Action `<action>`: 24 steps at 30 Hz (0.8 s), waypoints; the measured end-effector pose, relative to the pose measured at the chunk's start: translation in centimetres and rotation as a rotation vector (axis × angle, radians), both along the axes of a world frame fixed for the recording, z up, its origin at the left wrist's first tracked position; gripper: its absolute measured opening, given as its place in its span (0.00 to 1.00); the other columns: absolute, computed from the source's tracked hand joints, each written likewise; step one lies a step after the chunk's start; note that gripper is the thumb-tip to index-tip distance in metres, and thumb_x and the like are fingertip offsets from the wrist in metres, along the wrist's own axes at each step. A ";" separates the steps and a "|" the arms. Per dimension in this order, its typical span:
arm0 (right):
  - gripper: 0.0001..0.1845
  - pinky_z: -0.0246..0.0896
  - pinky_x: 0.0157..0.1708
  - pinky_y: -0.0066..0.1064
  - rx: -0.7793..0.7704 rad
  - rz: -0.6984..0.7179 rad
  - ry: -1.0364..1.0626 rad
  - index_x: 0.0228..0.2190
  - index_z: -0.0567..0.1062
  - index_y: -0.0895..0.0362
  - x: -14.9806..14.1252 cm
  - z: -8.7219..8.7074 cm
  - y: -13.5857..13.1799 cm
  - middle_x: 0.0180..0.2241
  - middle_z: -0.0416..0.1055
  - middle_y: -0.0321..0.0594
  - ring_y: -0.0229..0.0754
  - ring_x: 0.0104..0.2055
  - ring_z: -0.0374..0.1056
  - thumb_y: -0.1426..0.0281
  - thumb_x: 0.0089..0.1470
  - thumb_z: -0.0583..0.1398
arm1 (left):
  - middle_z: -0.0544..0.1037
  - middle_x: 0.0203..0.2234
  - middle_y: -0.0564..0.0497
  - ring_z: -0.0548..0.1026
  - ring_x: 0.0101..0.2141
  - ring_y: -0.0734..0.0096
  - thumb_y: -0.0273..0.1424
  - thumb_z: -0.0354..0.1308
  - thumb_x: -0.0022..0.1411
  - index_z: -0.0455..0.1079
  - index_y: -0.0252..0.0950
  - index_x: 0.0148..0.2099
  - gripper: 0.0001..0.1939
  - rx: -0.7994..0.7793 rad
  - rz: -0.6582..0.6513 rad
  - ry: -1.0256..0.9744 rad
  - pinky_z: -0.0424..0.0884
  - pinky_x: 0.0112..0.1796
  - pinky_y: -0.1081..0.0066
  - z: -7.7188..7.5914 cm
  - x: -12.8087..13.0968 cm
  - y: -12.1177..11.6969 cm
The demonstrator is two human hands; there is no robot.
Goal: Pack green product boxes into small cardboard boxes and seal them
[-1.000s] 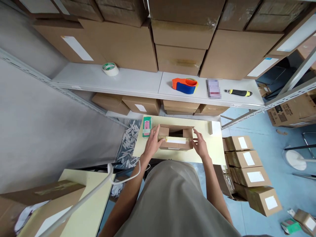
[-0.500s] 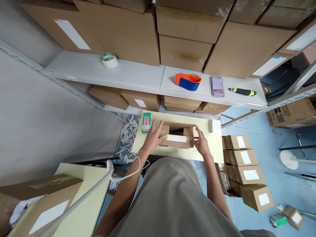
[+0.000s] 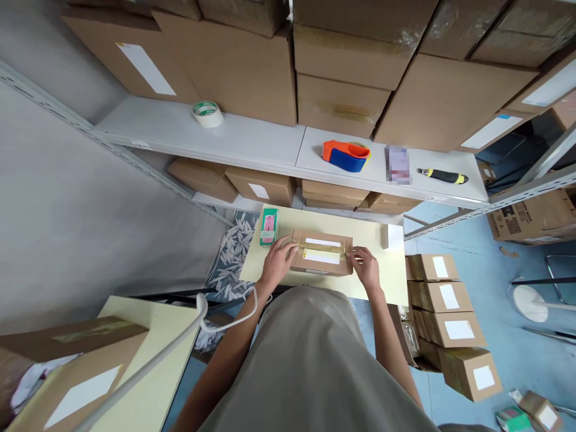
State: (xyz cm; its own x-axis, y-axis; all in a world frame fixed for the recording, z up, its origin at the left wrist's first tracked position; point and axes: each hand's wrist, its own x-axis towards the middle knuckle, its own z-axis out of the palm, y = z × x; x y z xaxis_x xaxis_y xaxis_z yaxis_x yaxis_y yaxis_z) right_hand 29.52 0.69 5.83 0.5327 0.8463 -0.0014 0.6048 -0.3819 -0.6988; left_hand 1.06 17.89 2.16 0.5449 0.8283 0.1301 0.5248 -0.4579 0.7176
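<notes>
A small brown cardboard box (image 3: 322, 267) lies on the pale yellow table, its top flaps folded down and meeting along a taped seam. White labels sit on both sides of that seam. At the box's left end my left hand (image 3: 278, 262) is closed, thumb and fingers on the edge by the flaps. My right hand (image 3: 365, 267) pinches the opposite end near the seam. The inside of the box is hidden. Just beyond my left hand lies a green and pink package (image 3: 269, 228).
A small white box (image 3: 393, 236) stands on the table (image 3: 252, 264) at right. The shelf above holds a tape roll (image 3: 207, 114), an orange-blue tape dispenser (image 3: 345, 156) and a utility knife (image 3: 443, 176). Stacked cartons (image 3: 450, 298) stand right of the table.
The box's flaps have gone from standing open to folded down over the opening. Both hands have closed in from spread fingers to grip the ends. The view has shifted slightly.
</notes>
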 end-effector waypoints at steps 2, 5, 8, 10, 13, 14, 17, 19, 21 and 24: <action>0.20 0.83 0.47 0.46 -0.021 -0.030 -0.041 0.36 0.81 0.51 -0.2 -0.2 0.6 0.52 0.80 0.45 0.49 0.44 0.81 0.49 0.67 0.60 | 0.81 0.58 0.41 0.77 0.61 0.52 0.38 0.56 0.78 0.82 0.42 0.51 0.13 -0.013 0.045 -0.018 0.75 0.64 0.52 -0.1 0.4 0.1; 0.13 0.80 0.52 0.49 -0.071 -0.026 -0.132 0.35 0.79 0.50 -0.4 -0.2 1.2 0.56 0.79 0.46 0.54 0.52 0.79 0.56 0.65 0.62 | 0.81 0.56 0.40 0.78 0.60 0.48 0.35 0.61 0.73 0.83 0.42 0.45 0.09 0.005 0.071 -0.011 0.75 0.63 0.47 -0.1 0.7 0.4; 0.06 0.74 0.60 0.55 -0.107 0.039 -0.251 0.32 0.79 0.51 -0.3 0.2 2.3 0.58 0.78 0.50 0.60 0.63 0.74 0.66 0.62 0.64 | 0.81 0.57 0.39 0.77 0.62 0.42 0.30 0.66 0.66 0.83 0.42 0.40 0.03 0.062 0.055 0.023 0.74 0.64 0.42 0.4 1.4 1.3; 0.02 0.70 0.64 0.59 -0.078 0.080 -0.346 0.34 0.79 0.51 0.2 1.2 4.3 0.59 0.77 0.53 0.63 0.67 0.70 0.68 0.61 0.65 | 0.81 0.58 0.39 0.75 0.64 0.41 0.29 0.69 0.63 0.83 0.42 0.41 0.04 0.115 0.049 0.011 0.74 0.64 0.41 1.6 2.6 2.6; 0.14 0.65 0.67 0.62 0.081 0.108 -0.493 0.50 0.79 0.52 1.4 4.8 9.8 0.64 0.72 0.57 0.65 0.70 0.66 0.65 0.64 0.65 | 0.80 0.59 0.40 0.74 0.64 0.43 0.29 0.67 0.65 0.83 0.43 0.47 0.09 0.217 0.051 -0.073 0.73 0.66 0.41 5.4 5.7 5.6; 0.20 0.63 0.68 0.62 0.140 0.116 -0.537 0.57 0.76 0.53 1.8 6.5 12.1 0.67 0.70 0.58 0.65 0.70 0.65 0.63 0.65 0.64 | 0.79 0.60 0.40 0.74 0.65 0.43 0.28 0.66 0.67 0.83 0.43 0.49 0.10 0.250 0.060 -0.108 0.72 0.66 0.41 7.1 6.9 6.7; 0.33 0.58 0.71 0.60 0.212 0.127 -0.646 0.69 0.66 0.58 2.8 11.6 19.4 0.72 0.63 0.62 0.65 0.72 0.62 0.60 0.68 0.61 | 0.78 0.62 0.40 0.72 0.67 0.43 0.28 0.63 0.70 0.82 0.41 0.53 0.12 0.316 0.101 -0.201 0.71 0.67 0.42 12.1 10.3 9.7; 0.34 0.57 0.71 0.55 0.134 0.133 -0.693 0.71 0.63 0.64 3.2 14.3 23.7 0.71 0.64 0.65 0.63 0.72 0.62 0.64 0.69 0.59 | 0.78 0.61 0.39 0.70 0.68 0.41 0.27 0.62 0.70 0.81 0.39 0.54 0.13 0.343 0.110 -0.232 0.69 0.69 0.42 14.7 12.1 11.0; 0.30 0.59 0.69 0.51 -0.056 0.120 -0.714 0.67 0.65 0.68 3.6 15.8 26.9 0.66 0.70 0.69 0.62 0.68 0.67 0.67 0.70 0.58 | 0.79 0.60 0.39 0.70 0.68 0.40 0.26 0.63 0.69 0.81 0.39 0.55 0.14 0.359 0.117 -0.245 0.69 0.69 0.42 16.0 13.3 11.5; 0.24 0.62 0.64 0.47 -0.286 0.130 -0.712 0.61 0.70 0.72 3.9 16.5 29.4 0.56 0.78 0.73 0.61 0.61 0.75 0.69 0.71 0.58 | 0.80 0.60 0.40 0.71 0.67 0.40 0.25 0.64 0.68 0.82 0.40 0.54 0.15 0.365 0.115 -0.251 0.70 0.67 0.41 16.1 13.8 11.2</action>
State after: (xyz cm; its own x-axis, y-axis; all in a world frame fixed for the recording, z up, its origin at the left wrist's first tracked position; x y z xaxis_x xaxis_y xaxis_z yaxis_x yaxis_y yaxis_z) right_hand 33.47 30.13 22.34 0.3832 0.9205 0.0760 0.9234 -0.3836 -0.0103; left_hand 14.88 29.06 18.23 0.3661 0.7574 0.5406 0.4176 -0.6529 0.6319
